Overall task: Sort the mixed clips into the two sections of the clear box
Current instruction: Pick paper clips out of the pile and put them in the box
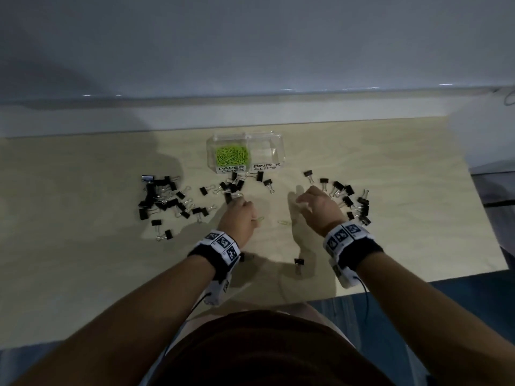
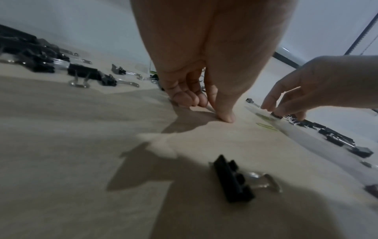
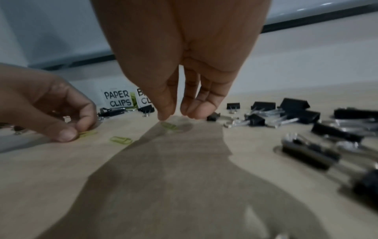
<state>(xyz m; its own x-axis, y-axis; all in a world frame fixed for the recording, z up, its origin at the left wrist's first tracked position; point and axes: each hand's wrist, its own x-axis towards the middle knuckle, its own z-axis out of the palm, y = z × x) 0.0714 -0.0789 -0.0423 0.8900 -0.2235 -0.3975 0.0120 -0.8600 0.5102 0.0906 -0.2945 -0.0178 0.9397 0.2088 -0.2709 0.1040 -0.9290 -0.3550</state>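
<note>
The paper clips (image 1: pixel 232 156) heaped in the clear box (image 1: pixel 278 140) are lime green, as are the loose paper clips (image 3: pixel 120 140) lying on the pale beige, faintly wood-grained surface (image 1: pixel 83 274). The binder clips (image 1: pixel 164 200) are black with silver wire handles. The box's labels (image 1: pixel 232 169) are white with black lettering. The wristbands (image 1: pixel 223 243) are black with white panels bearing black square marker patterns.

Head camera looking steeply down from above my forearms onto the table (image 1: pixel 83 274), each wrist camera low and close along my fingers, both sharing the labelled clear box (image 1: pixel 245 151) ahead.
</note>
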